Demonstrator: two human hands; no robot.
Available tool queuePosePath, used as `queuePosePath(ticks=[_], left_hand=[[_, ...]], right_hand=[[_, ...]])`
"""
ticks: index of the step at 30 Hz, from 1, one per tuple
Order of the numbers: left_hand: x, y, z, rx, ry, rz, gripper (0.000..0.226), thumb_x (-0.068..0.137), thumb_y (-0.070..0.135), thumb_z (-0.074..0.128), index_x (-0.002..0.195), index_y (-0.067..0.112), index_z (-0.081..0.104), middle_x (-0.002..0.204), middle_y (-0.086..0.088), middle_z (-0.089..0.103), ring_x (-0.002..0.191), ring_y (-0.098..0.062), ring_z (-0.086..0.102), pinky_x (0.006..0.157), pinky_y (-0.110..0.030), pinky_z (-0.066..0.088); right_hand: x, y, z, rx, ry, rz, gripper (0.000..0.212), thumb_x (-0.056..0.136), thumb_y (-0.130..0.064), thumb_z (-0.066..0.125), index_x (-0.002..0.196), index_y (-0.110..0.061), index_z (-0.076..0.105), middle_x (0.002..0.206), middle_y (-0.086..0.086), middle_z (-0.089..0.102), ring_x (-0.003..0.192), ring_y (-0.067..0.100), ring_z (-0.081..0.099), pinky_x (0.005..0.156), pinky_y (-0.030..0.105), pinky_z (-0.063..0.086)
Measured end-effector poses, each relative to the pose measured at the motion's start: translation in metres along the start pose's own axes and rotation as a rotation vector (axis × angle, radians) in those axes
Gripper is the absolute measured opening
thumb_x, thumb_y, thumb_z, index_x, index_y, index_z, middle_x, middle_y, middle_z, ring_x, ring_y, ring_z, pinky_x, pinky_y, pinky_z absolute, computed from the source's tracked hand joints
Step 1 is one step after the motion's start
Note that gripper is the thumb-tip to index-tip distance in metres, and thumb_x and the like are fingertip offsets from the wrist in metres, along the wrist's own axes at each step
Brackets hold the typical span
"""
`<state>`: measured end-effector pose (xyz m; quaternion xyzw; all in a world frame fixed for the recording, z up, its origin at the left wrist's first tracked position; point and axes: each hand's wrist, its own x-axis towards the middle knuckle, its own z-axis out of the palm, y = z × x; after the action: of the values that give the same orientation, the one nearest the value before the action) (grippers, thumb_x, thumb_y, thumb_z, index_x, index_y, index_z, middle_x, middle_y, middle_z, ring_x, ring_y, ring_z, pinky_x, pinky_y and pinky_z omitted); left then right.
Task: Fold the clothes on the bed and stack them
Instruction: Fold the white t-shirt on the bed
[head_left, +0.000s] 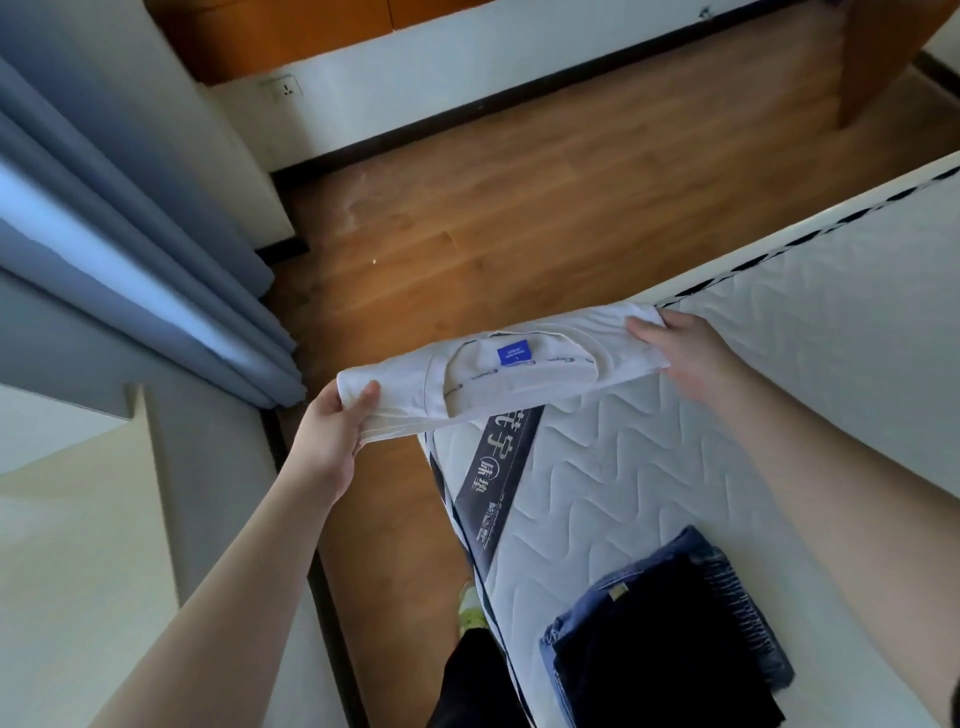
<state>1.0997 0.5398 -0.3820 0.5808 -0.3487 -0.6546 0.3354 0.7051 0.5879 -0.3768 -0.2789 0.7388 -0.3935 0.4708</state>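
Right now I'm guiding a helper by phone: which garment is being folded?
Find the quilted white mattress. Over its far corner, the left hand and right hand hold a white T-shirt. Its blue neck label sets it apart from the dark folded stack.

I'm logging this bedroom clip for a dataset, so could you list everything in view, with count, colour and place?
white T-shirt: 1, white with a blue neck label, held stretched above the mattress corner
folded clothes stack: 1 pile, black garment on blue denim, on the mattress at lower right
mattress: 1, white quilted with a dark printed band, right side
curtain: 1, grey-blue, hanging at left
floor: wooden, brown, centre
wall socket: 1, white, on the wall at upper left
shoe: 1, yellow-green, on the floor beside the mattress
left hand: grips the shirt's left end
right hand: holds the shirt's right end
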Motion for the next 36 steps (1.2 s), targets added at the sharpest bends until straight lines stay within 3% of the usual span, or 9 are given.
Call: queuePosePath(ticks=[5,9,12,16,21,25,27,31,36], left_hand=[[0.021,-0.070,0.019,0.026,0.089,-0.130,0.011,0.092,0.020,0.067,0.102,0.018,0.067,0.090,0.002,0.076,0.085,-0.018,0.071,0.075,-0.030,0.056],[0.024,-0.165,0.038,0.085,0.130,-0.279,0.006,0.090,0.020,0.067,0.095,0.017,0.066,0.094,-0.005,0.073,0.089,-0.026,0.068,0.084,-0.040,0.055],[0.014,-0.225,0.043,0.141,0.118,-0.334,0.009,0.088,0.024,0.067,0.096,0.018,0.067,0.096,-0.007,0.073,0.093,-0.030,0.067,0.085,-0.044,0.054],[0.001,-0.272,0.040,0.167,0.154,-0.386,0.012,0.089,0.024,0.068,0.098,0.015,0.069,0.093,-0.006,0.073,0.087,-0.026,0.069,0.071,-0.037,0.057],[-0.013,-0.320,0.045,0.232,0.165,-0.472,0.009,0.087,0.026,0.073,0.090,0.018,0.069,0.090,-0.004,0.074,0.086,-0.024,0.070,0.081,-0.039,0.059],[-0.023,-0.347,0.056,0.275,0.130,-0.517,0.007,0.088,0.025,0.072,0.089,0.020,0.068,0.090,-0.003,0.074,0.086,-0.024,0.071,0.079,-0.036,0.060],[-0.027,-0.356,0.062,0.277,0.120,-0.520,0.005,0.089,0.025,0.071,0.089,0.021,0.067,0.091,-0.002,0.074,0.087,-0.024,0.071,0.080,-0.036,0.059],[-0.032,-0.369,0.067,0.287,0.116,-0.546,0.011,0.088,0.029,0.071,0.092,0.020,0.067,0.092,0.000,0.074,0.085,-0.020,0.072,0.073,-0.030,0.059],[-0.038,-0.375,0.077,0.305,0.093,-0.650,0.019,0.090,0.033,0.069,0.092,0.014,0.063,0.094,-0.004,0.072,0.082,-0.022,0.072,0.067,-0.028,0.059]], right_hand=[[0.022,0.055,-0.007,-0.167,-0.003,0.103,0.014,0.088,-0.030,0.071,0.097,-0.020,0.074,0.094,0.002,0.075,0.084,0.020,0.071,0.073,0.031,0.052],[0.036,0.145,-0.001,-0.227,0.076,0.220,0.013,0.089,-0.022,0.070,0.095,-0.011,0.070,0.084,0.009,0.067,0.068,0.018,0.060,0.054,0.017,0.045],[0.037,0.207,-0.004,-0.240,0.111,0.286,0.022,0.089,-0.024,0.070,0.105,-0.010,0.070,0.098,0.011,0.070,0.084,0.026,0.066,0.073,0.027,0.049],[0.028,0.257,-0.005,-0.221,0.133,0.323,0.034,0.091,-0.026,0.068,0.117,-0.005,0.067,0.110,0.018,0.069,0.100,0.036,0.066,0.089,0.046,0.052],[0.020,0.294,-0.013,-0.294,0.108,0.267,0.029,0.095,-0.019,0.060,0.118,-0.002,0.065,0.109,0.018,0.066,0.096,0.030,0.063,0.077,0.033,0.043],[0.023,0.317,-0.031,-0.440,0.140,0.234,0.008,0.097,-0.022,0.057,0.100,-0.015,0.060,0.079,0.000,0.055,0.078,0.019,0.049,0.059,0.026,0.034],[0.024,0.322,-0.038,-0.552,0.122,0.227,0.010,0.097,-0.024,0.057,0.103,-0.017,0.055,0.091,0.001,0.052,0.087,0.018,0.047,0.067,0.026,0.035],[0.026,0.326,-0.044,-0.636,0.098,0.209,0.051,0.099,-0.026,0.055,0.142,-0.002,0.045,0.140,0.016,0.051,0.125,0.033,0.050,0.097,0.033,0.038],[0.028,0.331,-0.048,-0.708,0.105,0.236,0.051,0.100,-0.026,0.054,0.143,-0.001,0.044,0.146,0.019,0.046,0.132,0.034,0.045,0.106,0.036,0.036]])
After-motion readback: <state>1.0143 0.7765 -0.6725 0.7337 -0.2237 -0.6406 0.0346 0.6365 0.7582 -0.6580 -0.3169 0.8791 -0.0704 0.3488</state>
